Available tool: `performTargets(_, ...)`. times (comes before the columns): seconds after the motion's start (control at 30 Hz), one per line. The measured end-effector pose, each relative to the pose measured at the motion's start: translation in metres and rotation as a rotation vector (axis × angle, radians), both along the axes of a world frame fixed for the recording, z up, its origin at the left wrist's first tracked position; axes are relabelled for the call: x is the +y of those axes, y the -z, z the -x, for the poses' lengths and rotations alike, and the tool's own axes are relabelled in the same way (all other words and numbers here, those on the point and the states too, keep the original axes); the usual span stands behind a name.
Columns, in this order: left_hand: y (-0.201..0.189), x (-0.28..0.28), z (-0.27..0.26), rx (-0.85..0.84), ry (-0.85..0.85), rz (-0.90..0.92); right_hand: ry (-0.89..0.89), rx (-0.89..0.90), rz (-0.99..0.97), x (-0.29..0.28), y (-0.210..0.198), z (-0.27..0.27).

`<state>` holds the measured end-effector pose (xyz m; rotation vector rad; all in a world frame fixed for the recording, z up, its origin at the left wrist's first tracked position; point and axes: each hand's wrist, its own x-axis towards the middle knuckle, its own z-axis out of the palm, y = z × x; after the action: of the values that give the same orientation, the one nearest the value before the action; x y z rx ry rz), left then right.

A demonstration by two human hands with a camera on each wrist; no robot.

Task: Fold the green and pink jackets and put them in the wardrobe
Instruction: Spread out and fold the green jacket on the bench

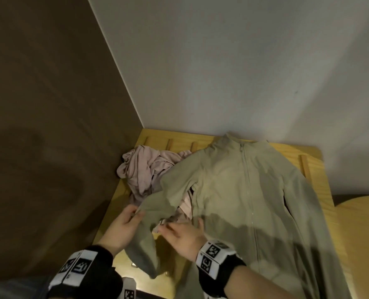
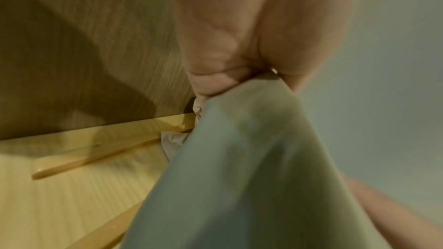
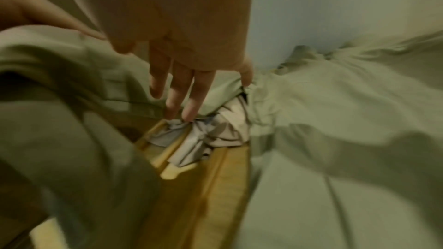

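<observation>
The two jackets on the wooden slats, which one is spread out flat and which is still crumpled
The green jacket lies spread flat, zipped, collar toward the wall, its sleeve pinched by the left hand. The pink jacket sits bunched in the corner.

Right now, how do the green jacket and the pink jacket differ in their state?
The green jacket lies spread out, zipped, front up; the pink jacket is a crumpled heap. The left hand pinches the green sleeve; no hand holds the pink one. Green partly overlaps pink. Both lie on the wooden slats.

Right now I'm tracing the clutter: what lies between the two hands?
In the head view, the green jacket's sleeve hangs between left hand and right hand.
</observation>
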<state>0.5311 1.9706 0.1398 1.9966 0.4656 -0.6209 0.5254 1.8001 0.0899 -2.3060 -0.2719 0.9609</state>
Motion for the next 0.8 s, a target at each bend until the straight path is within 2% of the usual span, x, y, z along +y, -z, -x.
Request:
performTargets(0.13, -0.002, -0.003, 0.006, -0.05, 0.103, -0.024, 0.007, 0.001, -0.119, 0.018, -0.007, 0.011)
performTargets(0.5, 0.003, 0.004, 0.002, -0.236, 0.088, -0.217, -0.002, -0.187, -0.268, 0.022, -0.009, 0.014)
performTargets(0.6, 0.001, 0.007, 0.001, -0.233, 0.065, -0.177, 0.002, -0.256, -0.302, 0.023, -0.012, 0.011)
performTargets(0.7, -0.009, 0.016, -0.002, -0.157, 0.022, -0.029, -0.006, -0.312, -0.332, 0.016, -0.01, 0.009)
performTargets(0.8, -0.017, 0.02, -0.004, -0.179, 0.078, 0.003, -0.026, -0.333, -0.345, 0.015, -0.01, 0.009)
